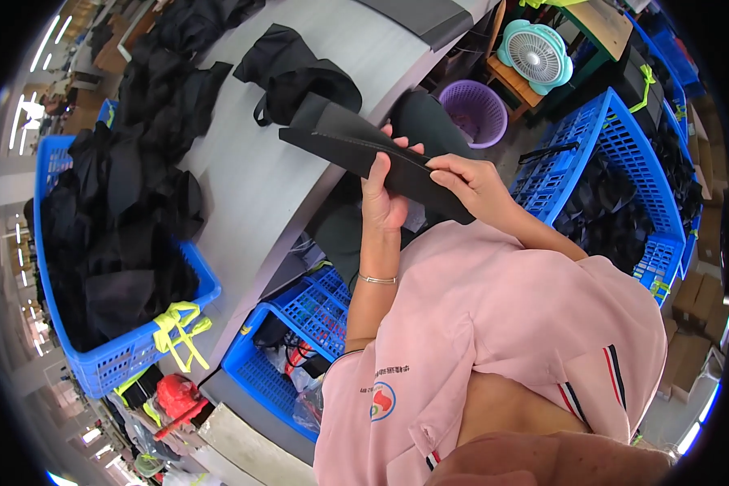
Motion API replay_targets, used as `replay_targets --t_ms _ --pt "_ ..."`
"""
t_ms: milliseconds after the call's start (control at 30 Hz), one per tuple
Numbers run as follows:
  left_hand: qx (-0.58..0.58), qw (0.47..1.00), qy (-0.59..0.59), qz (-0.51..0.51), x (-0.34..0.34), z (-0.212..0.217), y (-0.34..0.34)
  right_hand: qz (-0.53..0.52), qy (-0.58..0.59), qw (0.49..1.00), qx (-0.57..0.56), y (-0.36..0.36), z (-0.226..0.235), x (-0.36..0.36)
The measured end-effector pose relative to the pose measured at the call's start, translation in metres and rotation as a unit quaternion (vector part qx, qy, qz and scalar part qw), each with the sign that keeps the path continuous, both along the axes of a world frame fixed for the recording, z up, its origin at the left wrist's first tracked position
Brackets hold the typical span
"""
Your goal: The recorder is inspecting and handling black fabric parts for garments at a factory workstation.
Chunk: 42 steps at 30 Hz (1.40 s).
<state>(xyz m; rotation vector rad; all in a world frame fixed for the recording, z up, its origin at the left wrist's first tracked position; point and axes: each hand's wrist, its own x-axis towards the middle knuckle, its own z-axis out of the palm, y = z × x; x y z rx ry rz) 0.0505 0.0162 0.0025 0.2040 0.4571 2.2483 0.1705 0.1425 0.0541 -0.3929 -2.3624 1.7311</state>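
Note:
A long, stiff black piece of material (344, 139) with a seam along its edge is held up over the table's near edge. My left hand (387, 188) grips it from below near its middle, with the thumb on the near side and the fingertips showing beyond the far edge. My right hand (471, 182) pinches its right part between thumb and fingers. Just past the piece, a loose heap of black fabric pieces (300, 73) lies on the grey table (243, 170).
To the left, a blue plastic basket (206, 279) overflows with black pieces. Other blue baskets stand below the table (255, 381) and at the right (599, 130). A purple bin (471, 113) and a turquoise fan (535, 57) on a wooden stool are at the far right.

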Motion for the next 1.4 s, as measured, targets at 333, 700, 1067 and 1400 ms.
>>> replay_targets --t_ms 333,700,1067,1400 --pt "-0.187 0.977 0.064 0.076 0.006 0.023 -0.02 0.086 -0.007 0.996 0.027 -0.01 0.001 0.0" --pt "-0.586 0.497 0.494 0.407 -0.141 0.006 -0.004 0.049 -0.014 0.999 0.008 0.029 -0.017 -0.065" --pt "-0.456 0.595 0.576 0.324 -0.123 0.031 0.007 0.018 -0.033 0.966 0.255 0.017 0.009 -0.132" --pt "-0.327 0.674 0.639 0.173 -0.056 0.05 0.001 0.131 0.035 0.924 0.358 0.035 -0.052 -0.166"
